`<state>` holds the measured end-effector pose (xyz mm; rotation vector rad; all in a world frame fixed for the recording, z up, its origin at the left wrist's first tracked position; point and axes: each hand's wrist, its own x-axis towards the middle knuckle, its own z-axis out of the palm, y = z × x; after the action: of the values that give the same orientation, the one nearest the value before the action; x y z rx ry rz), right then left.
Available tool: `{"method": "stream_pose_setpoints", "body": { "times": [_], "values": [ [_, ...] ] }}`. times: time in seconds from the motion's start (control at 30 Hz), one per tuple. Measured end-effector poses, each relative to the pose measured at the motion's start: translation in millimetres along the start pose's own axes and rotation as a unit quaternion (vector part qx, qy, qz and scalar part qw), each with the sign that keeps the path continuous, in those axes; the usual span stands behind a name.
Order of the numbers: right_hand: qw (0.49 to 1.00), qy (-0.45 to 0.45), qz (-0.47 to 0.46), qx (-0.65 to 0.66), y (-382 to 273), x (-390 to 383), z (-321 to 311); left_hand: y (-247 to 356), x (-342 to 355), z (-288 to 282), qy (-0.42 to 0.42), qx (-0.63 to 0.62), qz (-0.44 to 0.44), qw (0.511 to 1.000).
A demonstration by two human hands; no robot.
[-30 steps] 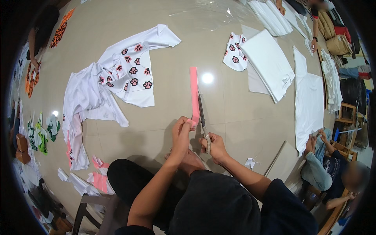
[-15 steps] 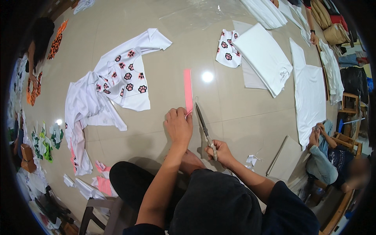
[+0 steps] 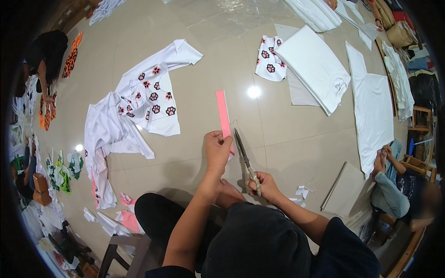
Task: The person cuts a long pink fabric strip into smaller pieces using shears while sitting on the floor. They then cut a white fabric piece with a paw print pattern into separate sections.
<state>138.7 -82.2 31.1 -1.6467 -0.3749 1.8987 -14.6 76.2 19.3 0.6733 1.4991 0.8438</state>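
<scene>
My left hand (image 3: 217, 150) pinches a narrow pink fabric strip (image 3: 223, 111) with a white edge between thumb and fingers. Most of the strip extends beyond the hand, away from me, and a short end shows below the fingertips. Long metal scissors (image 3: 244, 155) are gripped by the handles in my right hand (image 3: 265, 186). Their blades look together and point away from me, just right of the strip and apart from it. A thin loose thread (image 3: 235, 123) curls near the blade tips.
White fabric pieces with paw prints (image 3: 155, 109) lie left on the tiled floor. Folded white cloth (image 3: 317, 69) and a white garment piece (image 3: 373, 111) lie right. Scraps (image 3: 302, 191) sit near my right arm. A chair (image 3: 132, 250) stands at lower left; other people sit around.
My left hand's hold on the strip has shifted, and a short end now shows below the fingers. The scissors remain in my right hand, beside the strip. The whole view has shifted slightly.
</scene>
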Motion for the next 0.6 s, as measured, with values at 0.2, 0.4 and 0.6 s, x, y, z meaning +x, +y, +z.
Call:
{"method": "stream_pose_setpoints", "body": {
  "times": [0.2, 0.4, 0.6],
  "values": [
    [1.0, -0.008, -0.003, -0.006, -1.4, 0.2, 2.3, -7.1, 4.9, -1.7, -0.011, -0.046, -0.07, 0.996],
    [1.0, -0.007, 0.002, -0.006, -13.9, -0.6, 13.8, -9.4, 6.4, -6.1, -0.023, -0.017, -0.088, 0.996],
    [1.0, 0.011, -0.015, -0.01, -19.0, 12.3, 23.6, -17.7, 6.9, -6.1, -0.024, -0.021, -0.07, 0.997]
  ]
}}
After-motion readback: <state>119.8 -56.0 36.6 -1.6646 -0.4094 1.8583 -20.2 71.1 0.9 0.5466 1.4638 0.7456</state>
